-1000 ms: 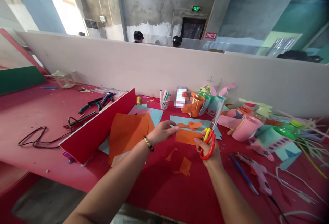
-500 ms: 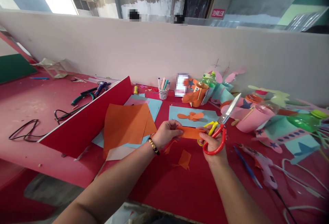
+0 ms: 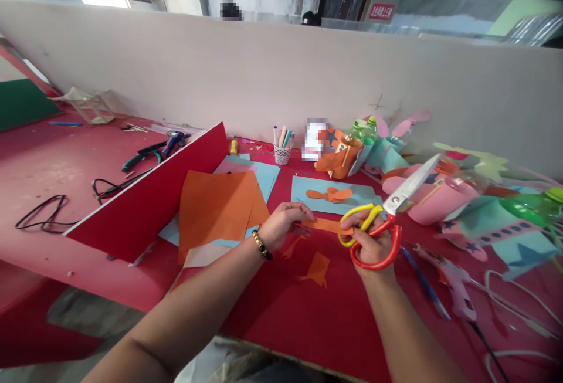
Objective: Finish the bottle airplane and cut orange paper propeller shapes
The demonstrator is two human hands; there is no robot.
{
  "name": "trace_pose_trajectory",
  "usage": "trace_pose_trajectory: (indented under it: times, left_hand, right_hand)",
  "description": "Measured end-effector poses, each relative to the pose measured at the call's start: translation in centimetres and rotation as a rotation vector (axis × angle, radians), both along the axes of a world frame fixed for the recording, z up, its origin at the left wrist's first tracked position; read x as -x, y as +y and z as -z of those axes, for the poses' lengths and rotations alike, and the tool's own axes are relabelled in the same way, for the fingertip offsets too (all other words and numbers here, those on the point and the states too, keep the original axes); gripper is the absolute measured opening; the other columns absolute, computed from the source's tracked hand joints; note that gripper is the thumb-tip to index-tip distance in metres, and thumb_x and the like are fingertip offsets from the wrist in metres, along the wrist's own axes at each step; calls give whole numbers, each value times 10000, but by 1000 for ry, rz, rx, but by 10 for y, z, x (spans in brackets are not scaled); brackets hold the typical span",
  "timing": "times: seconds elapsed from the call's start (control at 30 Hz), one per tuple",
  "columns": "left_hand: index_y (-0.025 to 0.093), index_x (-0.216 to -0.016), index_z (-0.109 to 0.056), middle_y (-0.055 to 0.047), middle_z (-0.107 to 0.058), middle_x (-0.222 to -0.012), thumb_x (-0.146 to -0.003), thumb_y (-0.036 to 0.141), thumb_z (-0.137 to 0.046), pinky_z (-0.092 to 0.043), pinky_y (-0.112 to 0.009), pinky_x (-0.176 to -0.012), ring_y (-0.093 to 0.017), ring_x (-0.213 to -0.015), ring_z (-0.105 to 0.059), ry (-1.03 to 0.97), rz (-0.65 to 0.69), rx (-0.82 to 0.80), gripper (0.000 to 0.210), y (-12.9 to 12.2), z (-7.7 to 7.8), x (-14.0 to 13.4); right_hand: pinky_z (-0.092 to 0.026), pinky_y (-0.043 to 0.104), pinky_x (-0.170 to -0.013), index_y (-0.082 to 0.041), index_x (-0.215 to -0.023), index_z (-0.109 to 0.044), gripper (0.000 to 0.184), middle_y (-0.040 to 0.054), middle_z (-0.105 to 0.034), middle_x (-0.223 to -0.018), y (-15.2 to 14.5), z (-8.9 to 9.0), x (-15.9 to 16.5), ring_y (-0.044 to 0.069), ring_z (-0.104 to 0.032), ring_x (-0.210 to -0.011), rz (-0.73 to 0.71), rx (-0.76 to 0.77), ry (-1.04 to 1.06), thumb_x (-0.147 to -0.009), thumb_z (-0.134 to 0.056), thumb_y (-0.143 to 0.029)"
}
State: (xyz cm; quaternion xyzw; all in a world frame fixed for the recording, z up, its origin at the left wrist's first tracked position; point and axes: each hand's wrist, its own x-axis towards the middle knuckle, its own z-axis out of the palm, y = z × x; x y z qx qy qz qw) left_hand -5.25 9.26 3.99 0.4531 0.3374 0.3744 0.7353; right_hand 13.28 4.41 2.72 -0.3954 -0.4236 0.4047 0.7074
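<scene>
Between my two hands stretches a narrow strip of orange paper (image 3: 328, 226). My left hand (image 3: 285, 224) is closed, pinching its left end. The right end is pinched by my right hand (image 3: 373, 243), which also keeps hold of scissors (image 3: 396, 202) with one yellow and one red handle. The scissors' blades lie together and point up and away to the right, off the strip. Orange paper scraps (image 3: 318, 268) lie on the red table just below the hands. Behind the strip, orange propeller-shaped cutouts (image 3: 329, 195) rest on a light blue sheet (image 3: 303, 194).
Orange sheets (image 3: 215, 207) lie left, beside a red divider (image 3: 149, 207). A pen cup (image 3: 282, 155) stands at the back. Decorated bottles, including a pink-wrapped one (image 3: 448, 198), crowd the right. A pink glue gun (image 3: 460, 292) with its cord and a blue pen (image 3: 424, 283) lie nearer.
The strip has tilted and shows a narrower face. The scissors have swung to the right in my right hand, their yellow handle now above its fingers. The view has shifted slightly.
</scene>
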Motion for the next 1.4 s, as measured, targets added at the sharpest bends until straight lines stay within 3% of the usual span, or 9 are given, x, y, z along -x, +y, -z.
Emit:
trace_pose_trajectory:
  times: [0.1,0.23,0.37,0.5,0.67,0.87,1.07,1.4]
  left_hand:
    - [136,-722,-529,17,-560,-610,-616,231,-736,-511,-243,-540,-93,-524,-565,47,-18,-82,252,0,2,0]
    - [157,-796,-501,44,-537,-657,-583,238,-781,-483,-209,-500,-74,-528,-548,56,-52,-158,360,2,2,2]
    - [148,-797,-515,40,-532,-681,-565,252,-801,-480,-206,-509,-60,-523,-535,94,-32,-217,382,4,2,5]
    - [134,-816,-565,22,-560,-697,-552,289,-813,-496,-232,-530,-77,-544,-556,135,12,-195,394,5,5,6]
    - [114,-823,-664,-1,-604,-620,-601,361,-783,-480,-228,-526,-81,-492,-552,282,98,-144,352,3,5,6]
    - [112,-727,-674,-9,-618,-602,-579,357,-791,-463,-213,-489,-79,-459,-541,312,71,-122,310,3,5,5]
    - [124,-650,-654,14,-553,-529,-573,478,-760,-482,-237,-494,-115,-477,-560,376,84,-92,377,3,10,4]
    - [119,-637,-687,-16,-608,-587,-531,402,-784,-488,-232,-535,-117,-555,-545,352,50,-129,317,3,14,2]
  right_hand:
    - [-458,258,-449,-242,-835,-479,254,-30,-673,-661,-3,-3,2,140,-573,-508,-16,53,-15,-651,-628,-152]
    - [-470,274,-443,-250,-831,-473,242,11,-685,-787,-5,-3,1,167,-604,-564,-51,166,-67,-697,-672,-284]
    - [-497,273,-478,-249,-863,-451,397,9,-674,-819,-5,2,-1,155,-609,-571,-110,244,-217,-638,-777,-283]
    - [-484,232,-460,-248,-846,-438,400,-75,-620,-651,-5,4,3,106,-567,-454,-100,291,-269,-645,-783,-268]
    - [-449,209,-411,-243,-833,-417,408,-95,-589,-563,-7,-2,5,113,-567,-409,-157,329,-271,-652,-777,-309]
    - [-447,218,-425,-233,-842,-423,409,-78,-602,-576,-8,-6,2,122,-580,-426,-216,343,-243,-649,-780,-289]
    - [-440,221,-449,-231,-851,-436,408,-66,-617,-618,-9,-6,1,114,-571,-448,-253,368,-229,-641,-784,-271]
    - [-439,221,-459,-232,-854,-448,424,-68,-623,-626,-8,-6,2,106,-564,-449,-242,376,-266,-614,-797,-252]
